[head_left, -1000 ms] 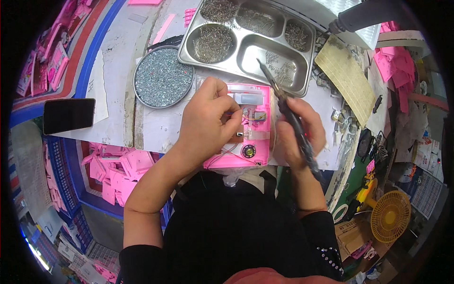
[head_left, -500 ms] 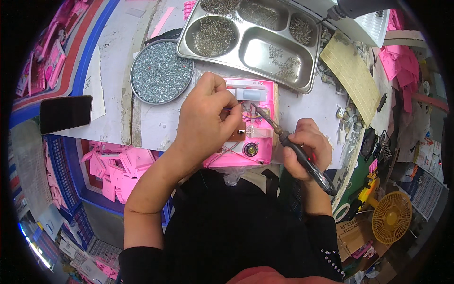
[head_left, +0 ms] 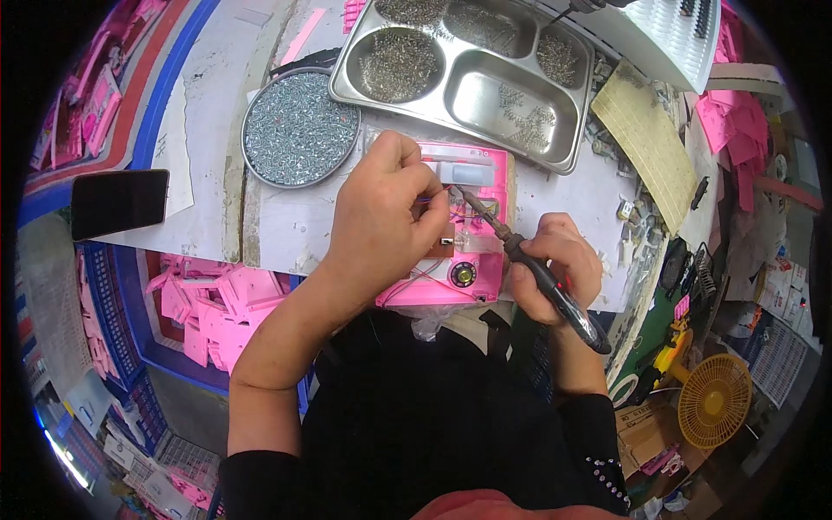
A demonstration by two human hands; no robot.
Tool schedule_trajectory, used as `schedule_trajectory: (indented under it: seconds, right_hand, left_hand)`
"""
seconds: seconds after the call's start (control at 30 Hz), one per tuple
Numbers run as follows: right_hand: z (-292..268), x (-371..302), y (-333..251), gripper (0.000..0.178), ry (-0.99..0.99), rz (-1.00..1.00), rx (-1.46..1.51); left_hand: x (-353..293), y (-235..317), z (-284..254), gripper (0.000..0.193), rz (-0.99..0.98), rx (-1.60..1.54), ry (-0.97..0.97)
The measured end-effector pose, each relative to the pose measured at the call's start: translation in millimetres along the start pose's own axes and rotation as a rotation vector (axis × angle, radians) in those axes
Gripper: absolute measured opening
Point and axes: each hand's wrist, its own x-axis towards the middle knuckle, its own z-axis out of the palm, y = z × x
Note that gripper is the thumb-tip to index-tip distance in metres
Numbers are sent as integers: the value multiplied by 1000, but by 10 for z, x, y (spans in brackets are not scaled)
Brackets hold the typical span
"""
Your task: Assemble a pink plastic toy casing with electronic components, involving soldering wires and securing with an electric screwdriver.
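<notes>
A pink plastic casing (head_left: 490,289) lies on the worktable just ahead of my body. Inside it are a small round speaker (head_left: 463,275), a brown circuit board (head_left: 442,250), thin wires and a whitish rectangular part (head_left: 468,176). My left hand (head_left: 381,208) reaches over the casing's left side, thumb and fingers pinched on a thin wire; the fingertips partly hide it. In my right hand (head_left: 559,264) is a soldering iron (head_left: 549,288), held like a pen. Its tip points up-left into the casing, close to my left fingertips and below the whitish part.
Beyond the casing stand a round tin of screws (head_left: 301,130) and a steel compartment tray (head_left: 568,160) with small metal pieces. A dark phone (head_left: 120,204) lies at the left. A blue crate (head_left: 186,371) holds pink parts. To the right are a tan board (head_left: 646,139) and a yellow fan (head_left: 714,400).
The soldering iron's tip has shifted slightly up and left, nearer my left fingertips. My left hand keeps its pinch. The whole view has shifted a little.
</notes>
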Motion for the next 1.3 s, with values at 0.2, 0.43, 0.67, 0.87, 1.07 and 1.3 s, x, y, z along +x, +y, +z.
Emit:
schedule_trajectory:
  seconds: [0.2,0.43,0.67,0.87,1.07,1.3]
  right_hand:
    - [-16,-9,-9,26,-28,17,2]
    - [-34,-24,-9,24,-34,35,-9]
    - [7,15,29,28,12,-21,1]
    - [-30,-11,-12,25,-52,26,-2]
    - [-74,-61,-2,25,-57,29,14]
    - [-70,-18,30,24,-1,15,2]
  left_hand:
    - [5,-3,5,10,-1,3,10]
    - [12,-5,17,11,0,3,21]
    - [12,-4,25,11,-7,10,14]
    - [8,-8,20,11,-9,10,0]
    - [8,-3,16,12,-11,8,-5]
    - [19,6,11,12,-1,25,-8]
